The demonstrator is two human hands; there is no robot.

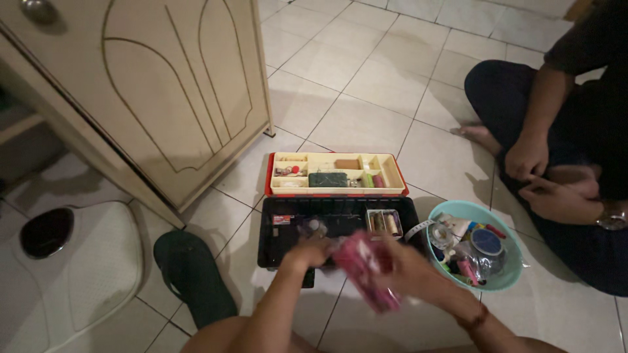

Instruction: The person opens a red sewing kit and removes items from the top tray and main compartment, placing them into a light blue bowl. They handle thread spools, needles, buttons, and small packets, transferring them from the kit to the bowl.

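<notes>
Item: blurred pink plastic packet [365,269], held in front of you above the near edge of the open black plastic toolbox [340,219]. Your right hand [404,265] grips it; your left hand [309,252] touches its upper-left end, closure unclear. Long axis: upper left to lower right, pointing toward you. Turquoise plastic bowl [510,278] lies right.

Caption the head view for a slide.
Both hands, left and right, hold a blurred pink packet over an open black toolbox, beside a teal bowl of sewing bits.
</notes>
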